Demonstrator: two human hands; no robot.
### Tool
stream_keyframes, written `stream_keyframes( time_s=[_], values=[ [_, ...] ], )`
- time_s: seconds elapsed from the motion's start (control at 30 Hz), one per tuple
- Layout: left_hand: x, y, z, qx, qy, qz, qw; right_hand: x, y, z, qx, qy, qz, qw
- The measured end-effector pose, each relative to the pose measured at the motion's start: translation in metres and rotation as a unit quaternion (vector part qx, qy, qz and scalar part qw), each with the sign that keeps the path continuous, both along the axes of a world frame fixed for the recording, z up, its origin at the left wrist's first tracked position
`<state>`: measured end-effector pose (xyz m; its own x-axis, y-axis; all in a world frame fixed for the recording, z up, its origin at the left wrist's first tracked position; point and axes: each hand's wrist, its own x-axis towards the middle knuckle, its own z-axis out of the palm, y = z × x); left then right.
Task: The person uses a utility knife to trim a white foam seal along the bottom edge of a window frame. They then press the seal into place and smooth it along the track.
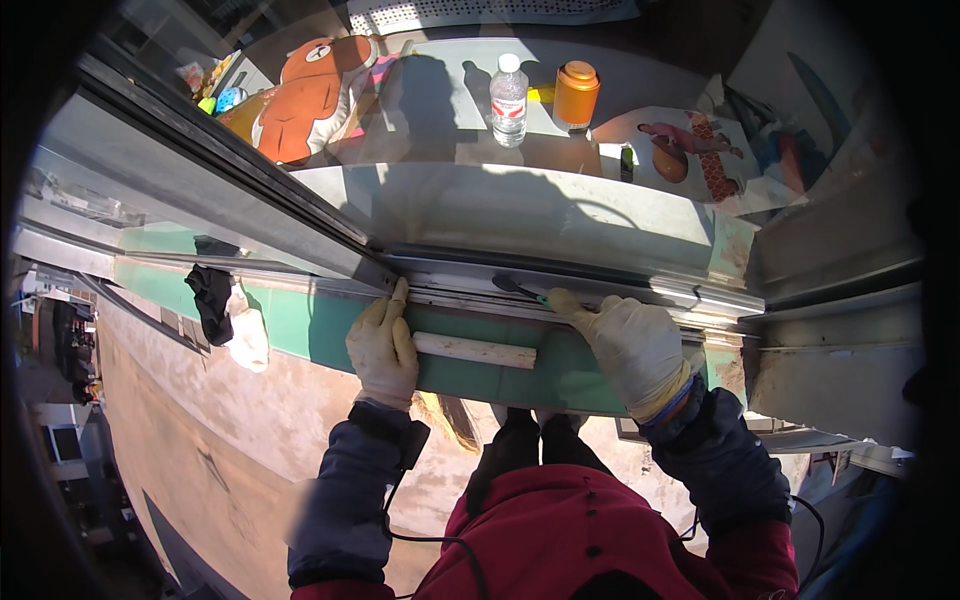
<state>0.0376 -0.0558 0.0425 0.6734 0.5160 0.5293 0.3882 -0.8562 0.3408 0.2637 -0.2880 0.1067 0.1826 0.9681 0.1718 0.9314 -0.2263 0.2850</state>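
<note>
My right hand [632, 345], in a pale glove, is closed on a slim tool that looks like a small brush [517, 288]. Its dark head rests over the track [470, 300] of the sliding window, and a bit of green shows by my fingertips. Also gloved, my left hand [384, 350] has its index finger stretched up to the lower corner of the window sash [330, 250]. Nothing shows in that hand. A whitish stick [475, 350] lies on the green sill [460, 378] between my hands, its left end beside the left glove.
Beyond the glass stand a clear bottle [509, 100] and an orange jar [576, 97], with a brown bear-shaped cushion [305, 100] to their left. Black cloth [209, 303] and white cloth [248, 335] hang over the sill at left. Pale ground [230, 410] lies below.
</note>
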Motion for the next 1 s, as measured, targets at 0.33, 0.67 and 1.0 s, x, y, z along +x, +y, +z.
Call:
stream_keyframes(
  time_s=[0.33, 0.67, 1.0],
  values=[
    [-0.003, -0.001, 0.001, -0.042, 0.005, 0.003, 0.999, 0.039, -0.072, 0.011, 0.073, 0.077, -0.049, 0.993],
    [-0.004, -0.002, 0.002, -0.054, 0.008, 0.016, 0.998, -0.007, 0.009, 0.009, 0.031, -0.008, 0.014, 0.999],
    [-0.003, 0.001, -0.006, -0.046, -0.025, 0.002, 0.999, -0.051, 0.112, -0.027, 0.005, 0.126, 0.048, 0.991]
  ],
)
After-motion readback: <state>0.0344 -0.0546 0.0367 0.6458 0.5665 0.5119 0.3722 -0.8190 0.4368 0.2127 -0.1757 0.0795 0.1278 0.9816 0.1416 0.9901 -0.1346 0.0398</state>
